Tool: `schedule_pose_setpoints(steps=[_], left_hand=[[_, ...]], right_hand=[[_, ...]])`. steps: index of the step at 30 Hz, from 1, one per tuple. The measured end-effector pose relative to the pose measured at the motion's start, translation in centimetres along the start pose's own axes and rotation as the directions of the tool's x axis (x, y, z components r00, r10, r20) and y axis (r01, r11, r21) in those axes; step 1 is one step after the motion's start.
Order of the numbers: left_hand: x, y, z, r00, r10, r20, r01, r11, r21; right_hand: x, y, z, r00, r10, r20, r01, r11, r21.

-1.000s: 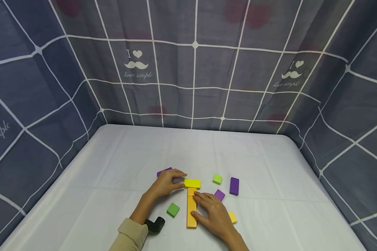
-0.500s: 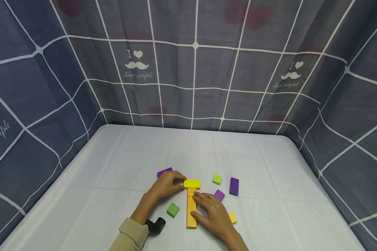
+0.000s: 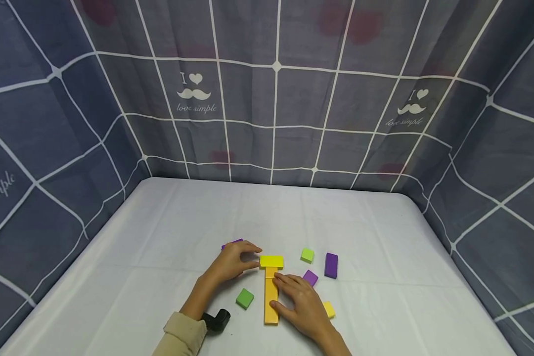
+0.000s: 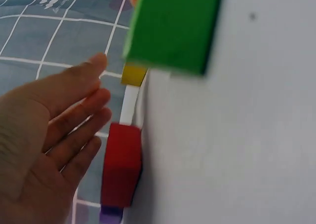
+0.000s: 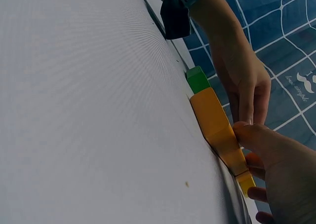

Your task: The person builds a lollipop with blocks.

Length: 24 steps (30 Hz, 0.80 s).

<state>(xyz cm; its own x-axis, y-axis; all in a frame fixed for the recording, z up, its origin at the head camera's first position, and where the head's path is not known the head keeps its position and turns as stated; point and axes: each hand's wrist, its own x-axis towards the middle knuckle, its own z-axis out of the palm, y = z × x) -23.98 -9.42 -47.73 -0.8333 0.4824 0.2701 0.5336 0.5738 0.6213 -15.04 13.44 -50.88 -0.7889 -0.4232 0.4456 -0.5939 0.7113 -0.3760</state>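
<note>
In the head view, a long orange block (image 3: 271, 309) and a short orange block (image 3: 271, 272) lie end to end. A yellow block (image 3: 272, 262) sits crosswise at their far end. My right hand (image 3: 303, 304) rests along the right side of the orange blocks, its thumb and fingertips touching them. My left hand (image 3: 235, 259) is left of the yellow block, thumb extended near its left end. In the left wrist view its fingers are fairly straight with nothing between them. A red block (image 4: 121, 165), hidden in the head view, stands beside those fingers.
Around the hands lie a green block (image 3: 244, 298), a light green block (image 3: 307, 255), purple blocks (image 3: 331, 265) and a small yellow block (image 3: 329, 309), partly behind the right hand. Another purple block (image 3: 233, 243) shows behind the left hand. Grid-patterned curtains (image 3: 249, 94) surround the white table (image 3: 182, 212).
My left hand has drawn slightly left, its fingertips now a little off the yellow block. The right hand has stayed on the orange blocks.
</note>
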Motion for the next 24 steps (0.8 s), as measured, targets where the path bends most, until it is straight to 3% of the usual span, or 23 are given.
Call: schedule_pose_setpoints(steps=[7,13,18,24], left_hand=[[-1.6,-0.6,-1.8,0.998,-0.056,-0.03,0.054,0.995,-0.085],[-2.9,-1.6,-3.2,0.996,-0.073,0.041,0.078,0.99,-0.116],[-3.6,-2.2,-3.5,0.99,-0.1,0.1,0.113,0.985,-0.13],[-3.8,-2.8,-3.6,0.989,-0.064,0.133,0.076,0.994,-0.084]], right_hand=[[0.0,-0.1,-0.1,1.0,0.017,0.026,-0.017,1.0,0.011],[0.0,-0.1,-0.2,1.0,0.01,0.021,-0.01,1.0,0.01],[0.0,-0.2,-0.2,0.999,0.027,0.045,-0.028,0.999,0.021],[-0.1,-0.2,-0.2,0.998,0.039,0.053,-0.041,0.999,0.036]])
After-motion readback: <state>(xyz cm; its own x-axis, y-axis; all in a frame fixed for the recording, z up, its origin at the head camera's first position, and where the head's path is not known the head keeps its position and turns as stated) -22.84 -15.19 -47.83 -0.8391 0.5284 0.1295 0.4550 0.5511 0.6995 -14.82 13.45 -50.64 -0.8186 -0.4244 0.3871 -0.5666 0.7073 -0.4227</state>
